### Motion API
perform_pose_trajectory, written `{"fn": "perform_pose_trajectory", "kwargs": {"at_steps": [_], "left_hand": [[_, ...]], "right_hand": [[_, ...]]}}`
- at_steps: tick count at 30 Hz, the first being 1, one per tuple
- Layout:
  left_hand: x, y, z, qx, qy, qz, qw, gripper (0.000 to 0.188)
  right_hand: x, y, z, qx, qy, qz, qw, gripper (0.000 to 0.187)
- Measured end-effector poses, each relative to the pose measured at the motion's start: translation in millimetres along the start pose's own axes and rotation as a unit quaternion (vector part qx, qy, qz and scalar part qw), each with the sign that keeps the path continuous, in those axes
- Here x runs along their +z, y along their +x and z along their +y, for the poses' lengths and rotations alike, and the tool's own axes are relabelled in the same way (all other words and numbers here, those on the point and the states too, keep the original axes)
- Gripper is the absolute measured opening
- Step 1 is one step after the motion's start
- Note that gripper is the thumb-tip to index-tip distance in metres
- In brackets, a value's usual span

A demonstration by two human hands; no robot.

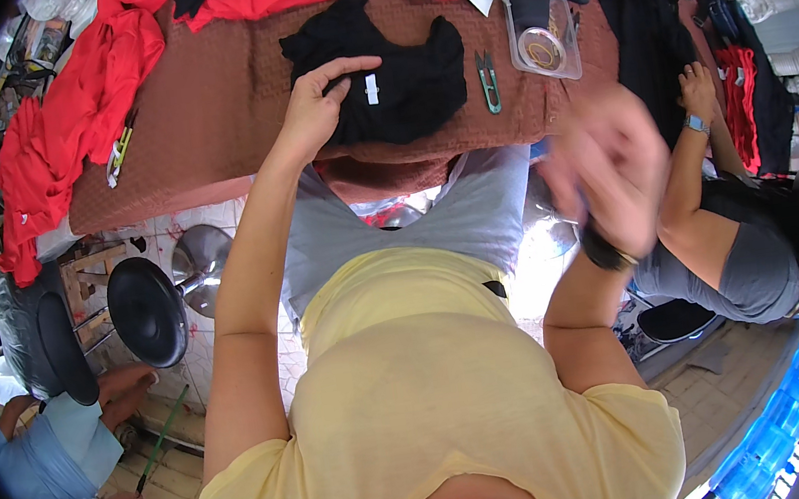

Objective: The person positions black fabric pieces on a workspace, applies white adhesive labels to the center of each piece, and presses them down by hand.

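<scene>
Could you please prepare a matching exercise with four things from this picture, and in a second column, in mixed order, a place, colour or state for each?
Things:
1. left hand
2. right hand
3. thread snips
4. plastic box

Descriptions:
A. blurred, away from the black garment
B. see-through, with a round container inside
C. on the black garment
D. green-handled, lying on the brown cloth

Right pairs: 1-C, 2-A, 3-D, 4-B
</scene>
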State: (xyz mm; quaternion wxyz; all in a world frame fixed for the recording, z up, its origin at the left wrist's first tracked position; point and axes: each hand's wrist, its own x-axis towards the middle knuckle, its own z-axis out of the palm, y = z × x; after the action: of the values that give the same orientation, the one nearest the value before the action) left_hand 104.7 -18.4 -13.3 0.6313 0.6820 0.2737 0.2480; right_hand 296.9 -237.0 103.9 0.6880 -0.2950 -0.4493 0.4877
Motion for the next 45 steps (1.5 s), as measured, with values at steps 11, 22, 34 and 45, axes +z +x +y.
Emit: {"fn": "perform_pose_trajectory", "kwargs": {"at_steps": [11,22,34,45], "left_hand": [[16,6,28,0.137,-0.071,0.029,0.988,0.042],[18,-5,66,0.222,-0.003,-0.013,0.975,0.075],[16,-12,48,0.168,-0.008,0.054,0.984,0.082],[22,-14,43,0.144,0.008,0.072,0.987,0.082]], "right_hand": [[-12,7,-32,-0.041,-0.051,0.018,0.998,0.012],[-91,73,143,0.277,-0.069,0.17,0.943,0.014],[-74,54,134,0.262,0.078,-0.001,0.962,0.028],[-71,38,134,0.251,0.147,0.01,0.957,0.031]]}}
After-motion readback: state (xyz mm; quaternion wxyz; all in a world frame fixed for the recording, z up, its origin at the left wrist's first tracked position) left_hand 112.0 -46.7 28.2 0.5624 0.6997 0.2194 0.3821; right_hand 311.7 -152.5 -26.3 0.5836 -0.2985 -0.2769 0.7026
